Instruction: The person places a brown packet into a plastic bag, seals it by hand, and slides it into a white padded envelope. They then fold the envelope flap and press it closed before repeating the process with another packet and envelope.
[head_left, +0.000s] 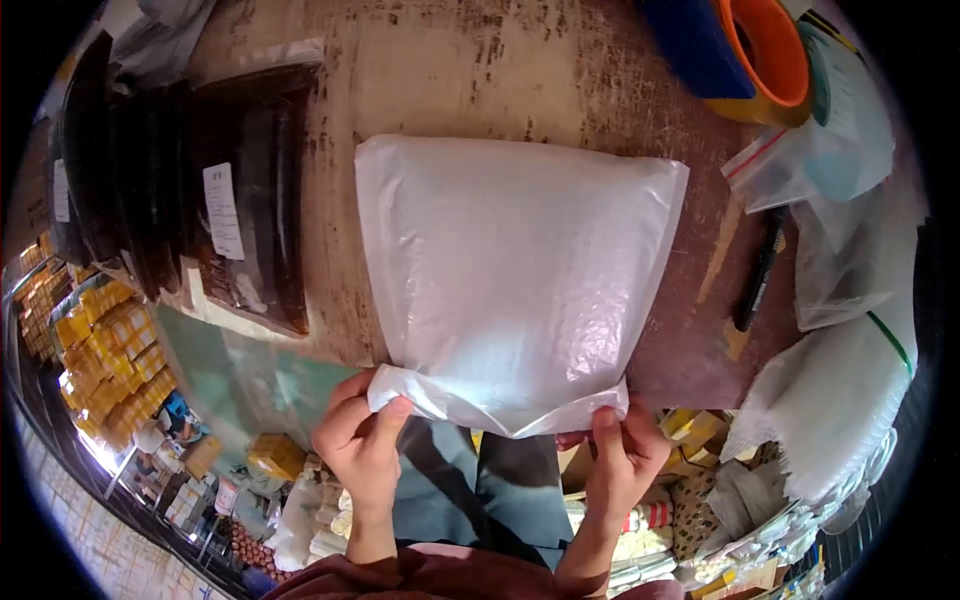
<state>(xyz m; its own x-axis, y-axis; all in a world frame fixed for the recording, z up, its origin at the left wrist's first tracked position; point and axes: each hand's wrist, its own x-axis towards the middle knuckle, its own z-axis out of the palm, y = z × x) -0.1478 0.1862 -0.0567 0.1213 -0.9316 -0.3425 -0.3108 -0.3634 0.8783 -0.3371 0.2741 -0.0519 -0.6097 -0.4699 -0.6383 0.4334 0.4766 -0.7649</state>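
Observation:
A white padded bubble mailer (pixel 510 250) lies on the worn wooden table (pixel 450 60), its near end reaching the table's front edge. That near end is a loose, creased flap (pixel 500 408). My left hand (pixel 365 435) pinches the flap's left corner, thumb on top. At the right corner, my right hand (pixel 625 450) grips the flap the same way, with the fingers partly hidden underneath. The mailer's surface bulges slightly and looks shiny.
Dark brown packets with white labels (pixel 223 212) lie at the left. On the right are a black marker (pixel 762 270), clear zip bags (pixel 775 165), tape rolls (pixel 765 50) and bubble wrap (pixel 830 400). Yellow-taped boxes (pixel 110 340) are stacked on the floor beyond.

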